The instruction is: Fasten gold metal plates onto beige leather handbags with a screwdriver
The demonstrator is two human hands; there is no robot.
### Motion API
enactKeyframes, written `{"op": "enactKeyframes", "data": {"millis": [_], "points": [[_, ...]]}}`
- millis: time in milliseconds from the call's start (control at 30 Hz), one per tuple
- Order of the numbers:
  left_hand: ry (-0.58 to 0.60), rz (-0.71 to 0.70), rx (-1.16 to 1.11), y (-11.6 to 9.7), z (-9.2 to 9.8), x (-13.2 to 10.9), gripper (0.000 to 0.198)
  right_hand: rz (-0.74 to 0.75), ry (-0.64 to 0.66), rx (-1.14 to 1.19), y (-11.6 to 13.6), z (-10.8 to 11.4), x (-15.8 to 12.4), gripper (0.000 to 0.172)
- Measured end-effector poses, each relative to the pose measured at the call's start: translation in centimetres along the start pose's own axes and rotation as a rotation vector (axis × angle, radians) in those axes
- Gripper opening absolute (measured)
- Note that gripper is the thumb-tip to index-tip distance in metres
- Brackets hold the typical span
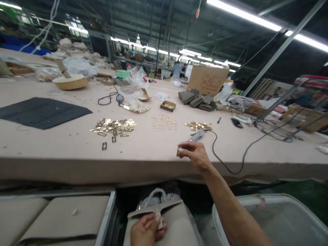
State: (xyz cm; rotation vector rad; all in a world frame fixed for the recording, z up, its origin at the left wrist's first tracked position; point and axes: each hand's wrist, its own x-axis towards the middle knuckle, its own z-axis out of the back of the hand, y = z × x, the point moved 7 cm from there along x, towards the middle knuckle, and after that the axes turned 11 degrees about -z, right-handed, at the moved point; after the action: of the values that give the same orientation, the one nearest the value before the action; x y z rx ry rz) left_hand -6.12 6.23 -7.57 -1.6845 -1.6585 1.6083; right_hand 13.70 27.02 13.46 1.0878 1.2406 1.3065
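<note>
My right hand (192, 153) reaches out over the near edge of the long beige table (77, 153) and pinches a small metal fitting (179, 150) between its fingertips. Just beyond it lies a grey corded hand tool (197, 135) beside a little heap of gold fittings (198, 126). My left hand (147, 230) is low at the bottom, closed on the strap tab of a beige bag (176, 222) that rests below the table edge.
On the table lie a pile of gold buckles (114, 125), scattered small screws (164, 122), a dark mat (41, 112), grey wallets (196, 99) and a cardboard box (208, 79). A clear plastic bin (282, 218) stands at the lower right, beige bags (61, 218) at the lower left.
</note>
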Motion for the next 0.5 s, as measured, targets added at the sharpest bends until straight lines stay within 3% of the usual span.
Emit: {"op": "enactKeyframes", "data": {"millis": [133,233,367,500], "points": [[0.057,-0.011,0.054,-0.3,-0.7,-0.9,0.054,-0.204,0.089,0.072,-6.7,-4.7,-6.8,0.036],[0.085,0.028,0.027,-0.3,-0.9,-1.0,0.050,-0.355,0.159,0.136,-11.6,-6.8,-10.6,0.036],[0.139,0.074,0.042,-0.2,-1.3,-1.2,0.046,-0.503,0.179,0.184,-15.9,-7.4,-13.7,0.033],[0.162,0.083,0.073,-0.1,-2.0,-1.1,0.041,-0.501,0.157,0.135,-17.3,-6.6,-14.3,0.027]]}}
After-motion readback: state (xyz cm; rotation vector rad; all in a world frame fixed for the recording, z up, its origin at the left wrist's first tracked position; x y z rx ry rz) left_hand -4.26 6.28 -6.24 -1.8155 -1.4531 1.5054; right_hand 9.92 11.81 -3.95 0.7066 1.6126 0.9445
